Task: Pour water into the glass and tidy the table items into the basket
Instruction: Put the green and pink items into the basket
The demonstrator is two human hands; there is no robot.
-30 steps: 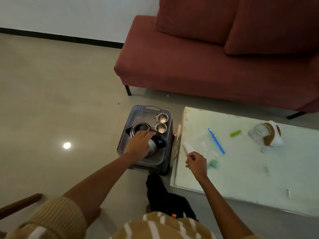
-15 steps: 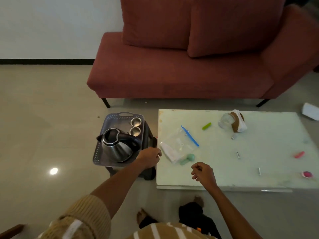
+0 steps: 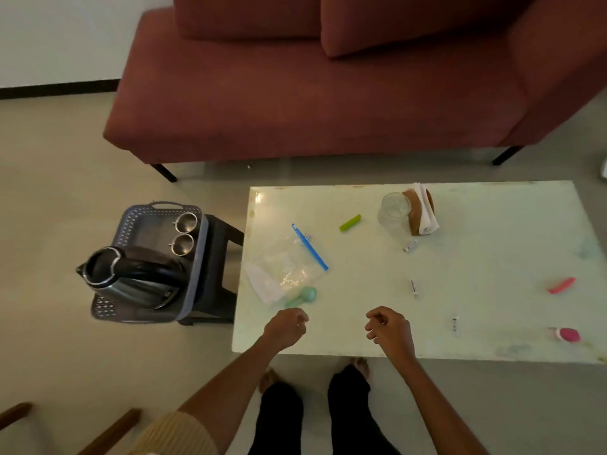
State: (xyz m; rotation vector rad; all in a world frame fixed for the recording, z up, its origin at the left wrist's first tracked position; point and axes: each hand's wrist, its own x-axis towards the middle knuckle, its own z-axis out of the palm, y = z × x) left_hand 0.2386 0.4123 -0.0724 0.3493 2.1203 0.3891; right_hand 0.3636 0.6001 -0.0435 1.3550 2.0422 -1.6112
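both hands hover empty over the near edge of the table (image 3: 486, 257). the left hand (image 3: 285, 328) has its fingers loosely curled, gripping nothing, and the right hand (image 3: 389, 330) is the same. this looks like a pause between steps, with the hands poised to choose a target.

the glass (image 3: 392, 213) stands upright far beyond the right fingers, touching a napkin holder (image 3: 422, 211) on its right. i cannot tell whether it holds water. the kettle (image 3: 131, 277) stands well left of the left fingers, in the basket (image 3: 197, 257) on a stool (image 3: 220, 277) beside the table. its handle is turned toward the table, probably for an easy reach. two cups (image 3: 185, 221) sit in the basket beyond the kettle.

just ahead of the left fingertips a teal scoop (image 3: 303, 295) touches a clear bag (image 3: 282, 267). a blue strip (image 3: 310, 247) lies along the bag's far side, and a green clip (image 3: 350, 222) lies further on, toward the glass. two pink bits (image 3: 562, 285) lie far right of the right fingers.

the scoop seems the easiest first pick. none of the table's loose items appears to be in the basket yet.
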